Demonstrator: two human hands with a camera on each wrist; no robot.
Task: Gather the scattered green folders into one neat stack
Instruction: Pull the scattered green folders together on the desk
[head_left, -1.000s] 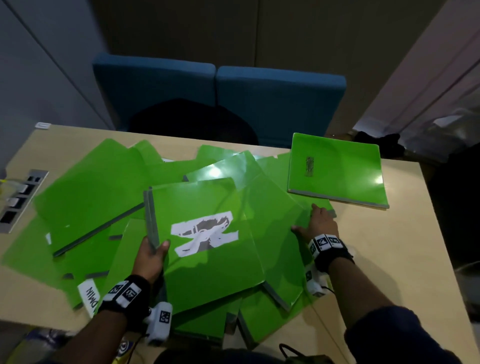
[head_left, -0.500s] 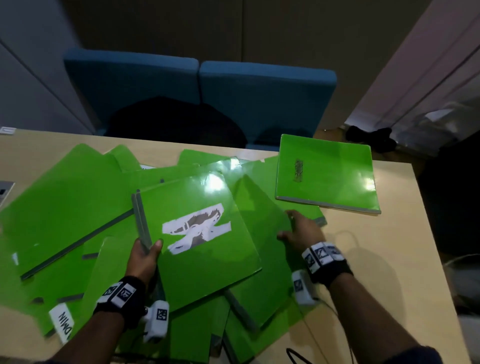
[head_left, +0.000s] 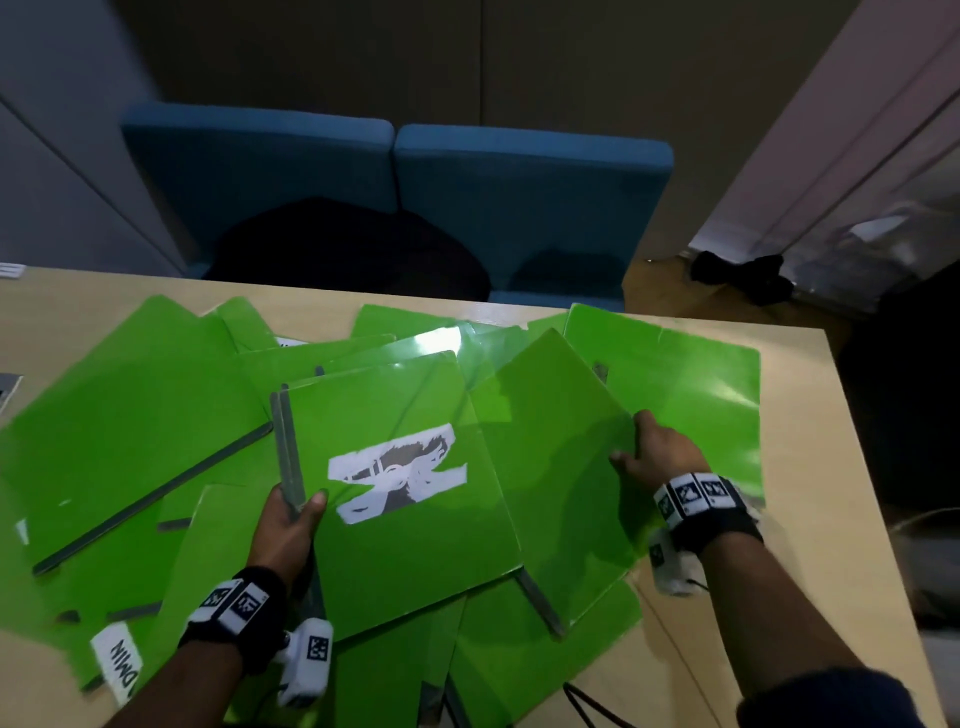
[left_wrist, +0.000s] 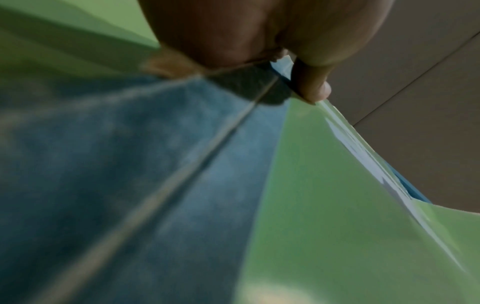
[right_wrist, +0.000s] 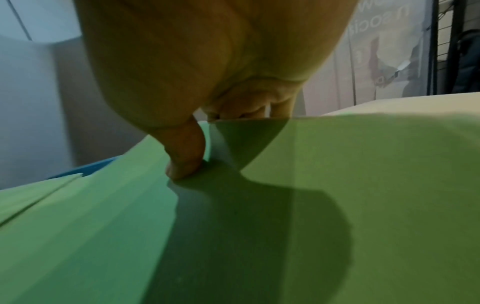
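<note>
Pinching the labelled folder (head_left: 405, 467) with your left hand (head_left: 283, 525) and its neighbour folder (head_left: 561, 467) with your right hand (head_left: 657, 457), you risked slippery covers sliding apart.

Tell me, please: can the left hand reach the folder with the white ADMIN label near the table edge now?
Probably not yet. The left hand is busy: it grips the spine of the folder with the torn sticker. The labelled folder lies uncovered just beside that wrist, so once the hand lets go, nothing seems to block it.
</note>
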